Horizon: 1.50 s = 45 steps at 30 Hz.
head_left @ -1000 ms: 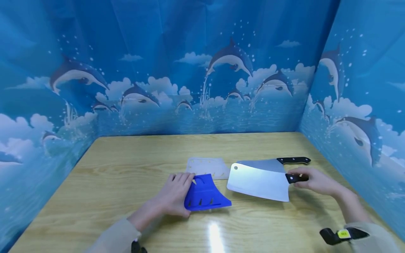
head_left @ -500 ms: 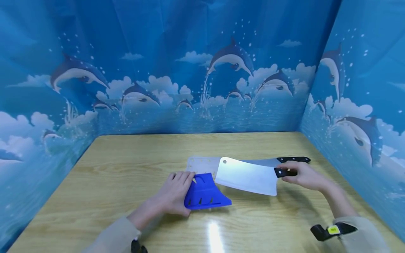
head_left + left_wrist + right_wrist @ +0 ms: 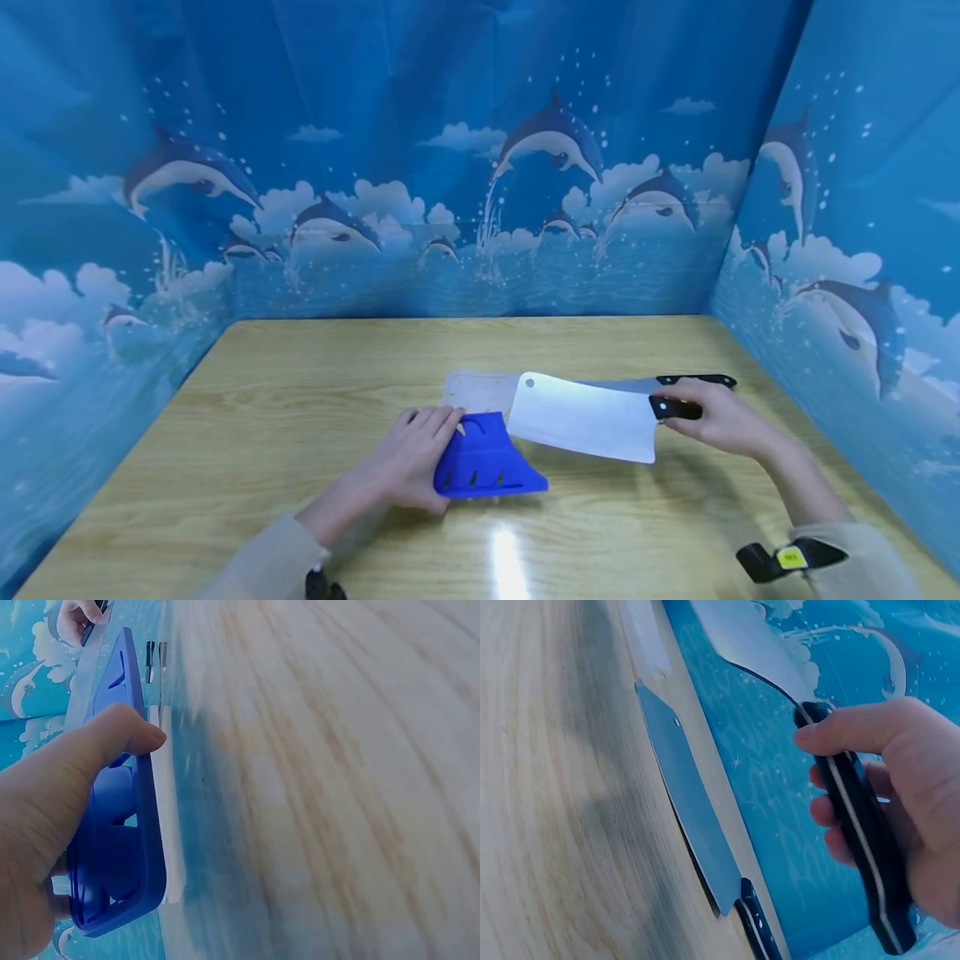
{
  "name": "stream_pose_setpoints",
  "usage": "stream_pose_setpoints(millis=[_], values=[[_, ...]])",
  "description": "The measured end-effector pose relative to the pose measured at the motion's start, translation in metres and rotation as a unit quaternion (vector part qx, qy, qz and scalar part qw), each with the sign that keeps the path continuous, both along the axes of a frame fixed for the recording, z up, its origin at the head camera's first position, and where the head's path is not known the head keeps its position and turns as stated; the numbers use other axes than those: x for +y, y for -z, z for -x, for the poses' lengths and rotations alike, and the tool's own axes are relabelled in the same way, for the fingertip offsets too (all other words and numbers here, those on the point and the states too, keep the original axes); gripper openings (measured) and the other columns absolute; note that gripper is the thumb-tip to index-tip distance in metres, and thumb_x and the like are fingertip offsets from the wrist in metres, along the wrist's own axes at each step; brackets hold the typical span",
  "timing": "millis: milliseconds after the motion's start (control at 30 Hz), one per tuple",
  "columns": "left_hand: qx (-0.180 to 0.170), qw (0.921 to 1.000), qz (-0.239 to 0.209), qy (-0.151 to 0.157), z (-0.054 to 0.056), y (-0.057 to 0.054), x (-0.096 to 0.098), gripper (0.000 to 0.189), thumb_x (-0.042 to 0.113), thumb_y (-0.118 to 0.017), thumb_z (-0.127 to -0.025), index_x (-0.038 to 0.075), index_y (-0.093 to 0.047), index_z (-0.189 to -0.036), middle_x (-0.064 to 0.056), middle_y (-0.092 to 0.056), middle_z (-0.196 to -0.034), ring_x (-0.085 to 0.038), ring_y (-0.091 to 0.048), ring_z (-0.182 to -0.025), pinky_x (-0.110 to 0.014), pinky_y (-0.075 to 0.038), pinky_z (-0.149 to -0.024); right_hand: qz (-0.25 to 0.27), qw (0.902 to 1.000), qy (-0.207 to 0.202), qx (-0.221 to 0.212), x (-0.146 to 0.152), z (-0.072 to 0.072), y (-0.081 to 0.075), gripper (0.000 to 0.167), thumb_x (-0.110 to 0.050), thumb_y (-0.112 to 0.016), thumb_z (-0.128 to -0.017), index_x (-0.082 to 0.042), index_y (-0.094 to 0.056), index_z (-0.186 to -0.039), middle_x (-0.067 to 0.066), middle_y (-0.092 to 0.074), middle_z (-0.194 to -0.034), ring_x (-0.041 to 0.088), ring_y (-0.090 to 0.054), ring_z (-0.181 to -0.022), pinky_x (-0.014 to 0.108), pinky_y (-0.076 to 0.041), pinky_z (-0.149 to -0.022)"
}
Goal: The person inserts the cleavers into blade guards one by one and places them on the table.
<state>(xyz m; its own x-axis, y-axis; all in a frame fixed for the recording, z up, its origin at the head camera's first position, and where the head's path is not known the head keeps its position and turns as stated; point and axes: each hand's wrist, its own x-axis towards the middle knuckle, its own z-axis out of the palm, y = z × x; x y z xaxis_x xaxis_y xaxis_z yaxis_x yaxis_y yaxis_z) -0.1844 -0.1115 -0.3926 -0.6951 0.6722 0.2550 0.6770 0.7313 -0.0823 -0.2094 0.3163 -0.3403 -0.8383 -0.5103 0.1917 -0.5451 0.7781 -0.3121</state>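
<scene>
My left hand (image 3: 416, 458) grips the left side of a blue plastic piece with slots (image 3: 487, 458), tilted above the table. In the left wrist view the thumb presses along the near face of this piece. With my right hand (image 3: 716, 421) I hold a cleaver (image 3: 585, 417) by its black riveted handle, its broad blade pointing left toward the blue piece, raised off the wood. A second cleaver (image 3: 694, 802) lies flat beneath it, its blade partly hidden in the head view. A white plastic plate with small holes (image 3: 480, 390) lies behind the blue piece, partly covered by the held blade.
The light wooden table (image 3: 315, 383) reaches back to a blue dolphin-print curtain (image 3: 360, 167). Another curtain panel (image 3: 847, 250) runs along the right side, close to my right arm. A black wrist strap (image 3: 791, 557) sits on the right sleeve.
My right hand has carried the cleaver left and slightly away from me, so its blade now overlaps the white plate. In the last half second both hands have barely moved.
</scene>
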Motion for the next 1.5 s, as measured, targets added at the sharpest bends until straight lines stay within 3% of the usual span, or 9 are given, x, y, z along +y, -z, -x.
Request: stream_pose_setpoints(millis=[167, 267, 333, 533, 833, 1167, 1267, 1400, 1500], values=[[0.010, 0.9999, -0.010, 0.006, 0.001, -0.001, -0.004, 0.114, 0.059, -0.075, -0.046, -0.001, -0.039, -0.136, -0.013, -0.049, -0.128, -0.027, -0.048, -0.113, -0.047, -0.041, -0.089, -0.018, 0.9970, -0.013, 0.075, -0.007, -0.001, -0.001, 0.040, -0.012, -0.072, -0.079, -0.002, -0.063, -0.117, 0.007, -0.065, -0.098, 0.016, -0.060, -0.079, 0.031, -0.048, -0.060], [0.006, 0.9998, -0.015, 0.008, 0.001, -0.002, -0.006, 0.114, 0.058, -0.076, -0.046, -0.002, -0.039, -0.136, -0.014, -0.049, -0.129, -0.028, -0.048, -0.114, -0.046, -0.041, -0.090, -0.019, 0.9955, -0.015, 0.091, -0.008, -0.002, 0.000, 0.041, -0.012, -0.072, -0.079, -0.002, -0.063, -0.118, 0.005, -0.064, -0.094, 0.008, -0.055, -0.070, 0.027, -0.045, -0.055], [-0.002, 0.9998, -0.017, 0.007, 0.001, -0.002, -0.007, 0.114, 0.058, -0.076, -0.047, -0.002, -0.038, -0.136, -0.014, -0.048, -0.130, -0.028, -0.047, -0.115, -0.047, -0.041, -0.091, -0.023, 0.9951, -0.011, 0.096, -0.009, -0.003, 0.001, 0.042, -0.012, -0.072, -0.079, -0.002, -0.062, -0.119, 0.008, -0.064, -0.096, 0.011, -0.057, -0.071, 0.029, -0.046, -0.055], [-0.001, 0.9997, -0.025, 0.004, 0.002, -0.004, -0.007, 0.114, 0.057, -0.075, -0.047, -0.003, -0.038, -0.136, -0.015, -0.049, -0.130, -0.028, -0.047, -0.115, -0.046, -0.041, -0.092, -0.043, 0.9931, -0.005, 0.109, -0.014, -0.004, 0.003, 0.042, -0.013, -0.072, -0.079, -0.001, -0.062, -0.118, 0.022, -0.063, -0.108, 0.037, -0.062, -0.091, 0.048, -0.051, -0.071], [-0.002, 0.9984, -0.056, -0.014, 0.007, -0.003, -0.007, 0.113, 0.056, -0.074, -0.048, -0.004, -0.038, -0.137, -0.014, -0.050, -0.130, -0.028, -0.047, -0.115, -0.049, -0.041, -0.089, -0.060, 0.9818, -0.004, 0.180, -0.027, -0.001, 0.011, 0.046, -0.014, -0.077, -0.071, -0.003, -0.064, -0.114, 0.011, -0.067, -0.091, 0.023, -0.063, -0.069, 0.035, -0.049, -0.053], [-0.005, 0.9985, -0.054, -0.001, 0.008, -0.009, -0.016, 0.112, 0.055, -0.075, -0.048, -0.002, -0.038, -0.138, -0.014, -0.050, -0.129, -0.029, -0.048, -0.114, -0.050, -0.042, -0.087, -0.028, 0.9673, -0.070, 0.242, -0.028, -0.002, 0.010, 0.048, -0.006, -0.080, -0.063, -0.001, -0.067, -0.109, 0.011, -0.068, -0.087, 0.022, -0.064, -0.067, 0.031, -0.050, -0.050], [0.001, 0.9987, -0.051, -0.002, 0.008, -0.011, -0.021, 0.113, 0.056, -0.076, -0.048, -0.002, -0.039, -0.137, -0.013, -0.051, -0.129, -0.029, -0.049, -0.114, -0.050, -0.042, -0.088, -0.017, 0.9611, -0.109, 0.253, -0.026, -0.003, 0.012, 0.034, -0.025, -0.069, -0.083, -0.001, -0.067, -0.107, 0.009, -0.068, -0.083, 0.018, -0.062, -0.062, 0.026, -0.048, -0.048], [-0.002, 0.9990, -0.043, 0.008, 0.008, -0.016, -0.029, 0.116, 0.058, -0.077, -0.046, 0.000, -0.038, -0.138, -0.013, -0.050, -0.131, -0.029, -0.048, -0.116, -0.050, -0.041, -0.091, 0.002, 0.9507, -0.149, 0.272, -0.029, -0.006, 0.015, 0.056, -0.043, -0.032, -0.096, 0.000, -0.068, -0.104, 0.005, -0.065, -0.074, 0.008, -0.053, -0.052, 0.018, -0.041, -0.043], [-0.003, 0.9990, -0.038, 0.021, 0.008, -0.022, -0.035, 0.117, 0.058, -0.078, -0.045, -0.001, -0.038, -0.138, -0.014, -0.050, -0.130, -0.030, -0.048, -0.116, -0.050, -0.040, -0.092, 0.005, 0.9487, -0.161, 0.272, -0.032, -0.008, 0.014, 0.052, -0.041, -0.036, -0.096, -0.001, -0.068, -0.104, 0.005, -0.064, -0.073, 0.008, -0.053, -0.053, 0.019, -0.041, -0.044]])
